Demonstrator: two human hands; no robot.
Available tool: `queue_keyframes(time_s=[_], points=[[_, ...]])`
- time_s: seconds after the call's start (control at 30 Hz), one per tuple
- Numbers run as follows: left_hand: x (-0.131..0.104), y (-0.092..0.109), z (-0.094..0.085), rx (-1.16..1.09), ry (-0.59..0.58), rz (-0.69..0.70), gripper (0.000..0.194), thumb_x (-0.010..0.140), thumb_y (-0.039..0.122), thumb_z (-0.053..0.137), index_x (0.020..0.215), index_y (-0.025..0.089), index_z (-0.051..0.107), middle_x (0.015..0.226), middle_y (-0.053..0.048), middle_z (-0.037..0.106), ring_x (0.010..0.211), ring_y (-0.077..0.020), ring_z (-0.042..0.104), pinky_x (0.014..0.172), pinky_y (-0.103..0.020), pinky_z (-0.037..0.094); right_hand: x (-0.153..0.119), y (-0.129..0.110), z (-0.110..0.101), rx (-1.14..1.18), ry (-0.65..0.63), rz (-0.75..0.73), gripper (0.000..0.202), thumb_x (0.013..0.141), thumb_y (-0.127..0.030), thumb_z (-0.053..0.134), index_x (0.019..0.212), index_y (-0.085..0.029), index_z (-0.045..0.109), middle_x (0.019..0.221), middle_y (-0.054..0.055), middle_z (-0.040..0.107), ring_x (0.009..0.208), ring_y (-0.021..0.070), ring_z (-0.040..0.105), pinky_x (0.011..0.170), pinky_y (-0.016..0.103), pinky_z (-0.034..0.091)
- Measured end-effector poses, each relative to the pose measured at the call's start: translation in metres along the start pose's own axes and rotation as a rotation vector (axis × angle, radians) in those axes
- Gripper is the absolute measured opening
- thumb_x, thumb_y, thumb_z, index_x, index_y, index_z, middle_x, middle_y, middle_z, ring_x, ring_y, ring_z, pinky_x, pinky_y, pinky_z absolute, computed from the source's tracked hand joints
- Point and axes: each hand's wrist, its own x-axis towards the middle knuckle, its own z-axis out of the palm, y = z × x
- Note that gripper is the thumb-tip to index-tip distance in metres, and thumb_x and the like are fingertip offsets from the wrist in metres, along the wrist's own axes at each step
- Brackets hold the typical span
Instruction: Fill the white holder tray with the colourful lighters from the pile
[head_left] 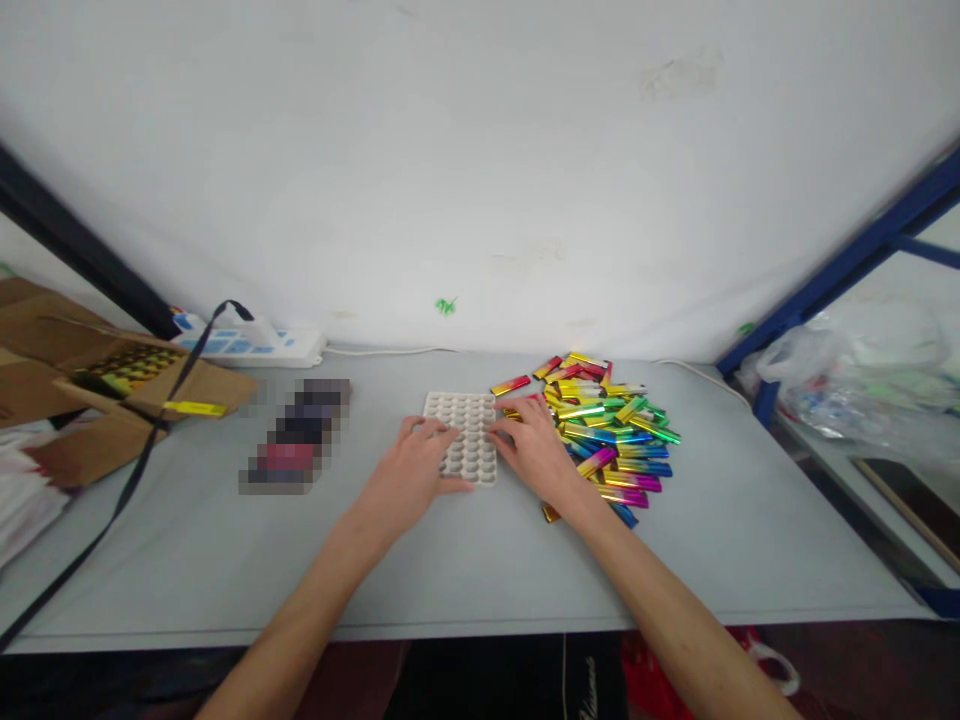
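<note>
A small white tray [471, 466] with rows of round holes lies flat on the table. My left hand [411, 468] grips its left side, with the fingers bent over the top and the thumb along the near edge. From the other side my right hand [534, 452] holds the tray's right edge, fingers curved inward. Right beside that hand, and partly under it, spreads a loose heap of slim shiny metallic pieces [600, 436] in gold, red, green, blue and purple. They look like lighter casings, but I cannot tell for certain. No piece shows in the visible tray holes.
An open cardboard box [112, 410] with small yellow-and-black items stands at the left. Behind it lies a white power strip [262, 346]; a black strap [142, 465] crosses in front. A blurred-out object [296, 437] lies left of the tray. Plastic bags [847, 370] fill the right-hand shelf.
</note>
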Motion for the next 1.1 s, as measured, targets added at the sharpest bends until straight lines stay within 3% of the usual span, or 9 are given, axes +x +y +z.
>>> queue_keyframes(time_s=[0.17, 0.3, 0.43, 0.6, 0.7, 0.83, 1.1], points=[[0.013, 0.017, -0.02, 0.032, -0.116, -0.046, 0.051, 0.073, 0.036, 0.094, 0.117, 0.019, 0.075, 0.122, -0.015, 0.077, 0.126, -0.0372, 0.067, 0.112, -0.047, 0.047, -0.003, -0.007, -0.001, -0.034, -0.024, -0.001, 0.016, 0.102, -0.024, 0.065, 0.104, -0.024, 0.081, 0.136, 0.011, 0.069, 0.131, 0.0309, 0.058, 0.127, 0.063, 0.031], [0.026, 0.034, -0.035, 0.132, -0.248, -0.13, 0.045, 0.07, 0.029, 0.095, 0.108, 0.017, 0.073, 0.12, -0.016, 0.077, 0.119, -0.036, 0.071, 0.104, -0.042, 0.052, -0.001, -0.005, -0.014, -0.14, -0.022, 0.043, 0.024, 0.105, -0.029, 0.059, 0.12, -0.023, 0.076, 0.145, 0.015, 0.063, 0.139, 0.0347, 0.052, 0.126, 0.067, 0.028], [0.039, 0.045, -0.04, 0.198, -0.314, -0.18, 0.049, 0.063, 0.025, 0.097, 0.104, 0.018, 0.072, 0.117, -0.017, 0.078, 0.114, -0.0358, 0.073, 0.095, -0.04, 0.055, 0.015, 0.023, -0.029, -0.265, 0.009, 0.175, 0.035, 0.107, -0.032, 0.052, 0.138, -0.024, 0.068, 0.155, 0.019, 0.056, 0.147, 0.0395, 0.044, 0.122, 0.072, 0.029], [0.046, 0.051, -0.043, 0.246, -0.354, -0.196, 0.051, 0.061, 0.023, 0.098, 0.105, 0.016, 0.073, 0.12, -0.02, 0.078, 0.112, -0.0368, 0.075, 0.092, -0.04, 0.057, 0.039, 0.064, -0.034, -0.296, -0.144, 0.21, 0.047, 0.11, -0.048, 0.048, 0.15, -0.028, 0.061, 0.166, 0.016, 0.046, 0.153, 0.0464, 0.038, 0.119, 0.08, 0.024], [0.044, 0.051, -0.044, 0.26, -0.36, -0.194, 0.05, 0.064, 0.023, 0.096, 0.108, 0.016, 0.073, 0.122, -0.02, 0.078, 0.114, -0.0371, 0.074, 0.094, -0.041, 0.057, 0.045, 0.072, -0.033, -0.28, -0.222, 0.218, 0.047, 0.112, -0.051, 0.041, 0.147, -0.03, 0.064, 0.159, 0.016, 0.053, 0.15, 0.0471, 0.042, 0.113, 0.082, 0.031], [0.038, 0.043, -0.043, 0.267, -0.358, -0.21, 0.05, 0.072, 0.026, 0.091, 0.117, 0.017, 0.071, 0.126, -0.019, 0.076, 0.118, -0.0365, 0.073, 0.095, -0.042, 0.056, 0.038, 0.068, -0.034, -0.288, -0.247, 0.166, 0.046, 0.113, -0.049, 0.039, 0.144, -0.032, 0.067, 0.154, 0.016, 0.057, 0.147, 0.0422, 0.046, 0.113, 0.074, 0.04], [0.035, 0.017, -0.048, 0.219, -0.314, -0.2, 0.055, 0.072, 0.025, 0.092, 0.123, 0.016, 0.072, 0.128, -0.019, 0.076, 0.122, -0.0376, 0.072, 0.101, -0.044, 0.055, 0.018, 0.06, -0.044, -0.283, -0.24, 0.103, 0.041, 0.112, -0.049, 0.042, 0.135, -0.033, 0.073, 0.141, 0.013, 0.066, 0.138, 0.0372, 0.053, 0.116, 0.066, 0.038]])
